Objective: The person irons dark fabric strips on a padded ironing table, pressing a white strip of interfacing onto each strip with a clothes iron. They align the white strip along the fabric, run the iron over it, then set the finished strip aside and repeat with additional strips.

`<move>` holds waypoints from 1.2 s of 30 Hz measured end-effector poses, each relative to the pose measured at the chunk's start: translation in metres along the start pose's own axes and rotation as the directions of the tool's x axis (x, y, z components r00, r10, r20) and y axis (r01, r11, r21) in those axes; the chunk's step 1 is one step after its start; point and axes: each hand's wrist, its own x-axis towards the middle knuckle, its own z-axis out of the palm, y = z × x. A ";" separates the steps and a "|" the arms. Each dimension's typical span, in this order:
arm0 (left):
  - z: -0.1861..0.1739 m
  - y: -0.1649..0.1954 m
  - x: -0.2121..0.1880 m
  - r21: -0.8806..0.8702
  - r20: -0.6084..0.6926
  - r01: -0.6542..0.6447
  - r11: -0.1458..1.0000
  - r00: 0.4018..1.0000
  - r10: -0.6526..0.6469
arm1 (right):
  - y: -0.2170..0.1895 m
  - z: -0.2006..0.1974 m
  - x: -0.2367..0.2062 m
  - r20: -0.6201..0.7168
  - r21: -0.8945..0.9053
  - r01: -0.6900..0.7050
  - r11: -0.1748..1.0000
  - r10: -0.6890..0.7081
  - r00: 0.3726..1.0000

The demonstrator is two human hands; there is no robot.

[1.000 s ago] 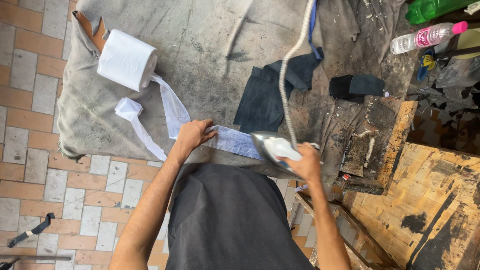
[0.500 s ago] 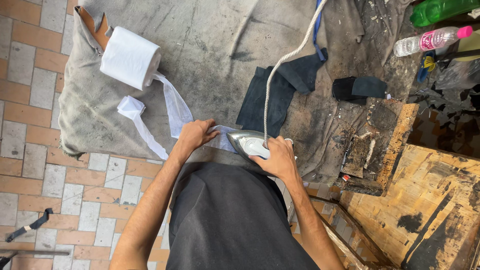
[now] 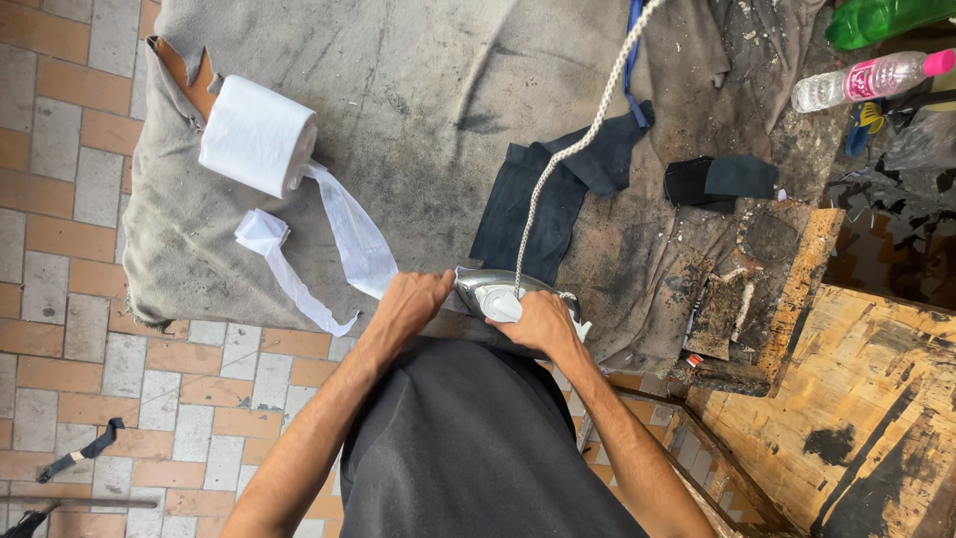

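Note:
My right hand grips the handle of a metal clothes iron whose braided white cord runs up and away. The iron sits on a white fabric strip at the near edge of a grey padded table. My left hand presses flat on the strip just left of the iron. The strip leads back to a white fabric roll at the table's left end. A second loose white strip lies beside it.
Dark fabric pieces lie behind the iron, a folded black piece further right. A clear bottle with pink cap and a green bottle lie at the top right. Scorched wooden boards stand right. Tiled floor lies left.
The iron has slid left along the white strip toward my left hand, my right hand moving with it. My left hand has stayed pressed on the strip.

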 end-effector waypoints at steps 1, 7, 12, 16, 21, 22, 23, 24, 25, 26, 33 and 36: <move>0.003 0.002 -0.001 0.052 -0.029 -0.029 0.998 0.999 0.031 | 0.000 0.001 0.000 -0.005 0.008 -0.018 1.000 0.018 1.000; -0.025 0.009 0.002 -0.168 0.079 -0.028 0.985 0.996 0.041 | -0.001 0.005 -0.001 -0.092 0.029 -0.041 0.999 0.044 0.995; -0.070 0.009 -0.012 -0.717 0.028 -0.003 0.697 0.999 0.034 | -0.001 0.002 -0.003 -0.050 -0.003 -0.055 0.999 0.054 0.997; -0.082 -0.018 -0.002 0.060 0.078 0.335 0.940 0.938 -0.339 | -0.006 0.000 -0.008 -0.176 -0.033 -0.024 0.999 0.018 0.984; -0.055 -0.005 0.028 0.103 -0.027 -0.018 0.995 0.999 0.021 | -0.009 -0.003 -0.010 -0.190 -0.043 -0.001 0.999 -0.007 0.982; -0.048 0.001 0.035 0.107 0.016 -0.031 0.994 0.999 0.029 | -0.010 -0.004 -0.009 -0.168 -0.034 -0.024 0.999 0.018 0.986; -0.041 0.005 0.045 0.113 0.056 -0.048 0.992 0.998 0.042 | -0.011 -0.006 -0.007 -0.153 -0.025 -0.047 0.999 0.043 0.987; -0.035 0.008 0.050 0.118 0.100 -0.068 0.991 0.993 0.056 | -0.011 -0.007 -0.007 -0.146 -0.027 -0.054 0.998 0.049 0.988; -0.031 0.008 0.050 0.136 0.086 -0.080 0.987 0.994 0.069 | -0.012 -0.008 -0.007 -0.141 -0.029 -0.064 0.998 0.059 0.988; -0.028 0.005 0.050 0.155 0.066 -0.091 0.984 0.994 0.082 | -0.012 -0.009 -0.007 -0.139 -0.035 -0.071 0.997 0.066 0.988; -0.033 -0.006 0.041 0.127 0.001 -0.110 0.986 0.994 0.111 | -0.005 0.001 -0.012 -0.215 -0.068 0.010 0.998 -0.025 0.976; -0.038 -0.001 0.042 0.082 0.011 -0.093 0.992 0.996 0.092 | 0.011 0.002 -0.011 -0.220 -0.091 0.165 0.982 -0.181 0.958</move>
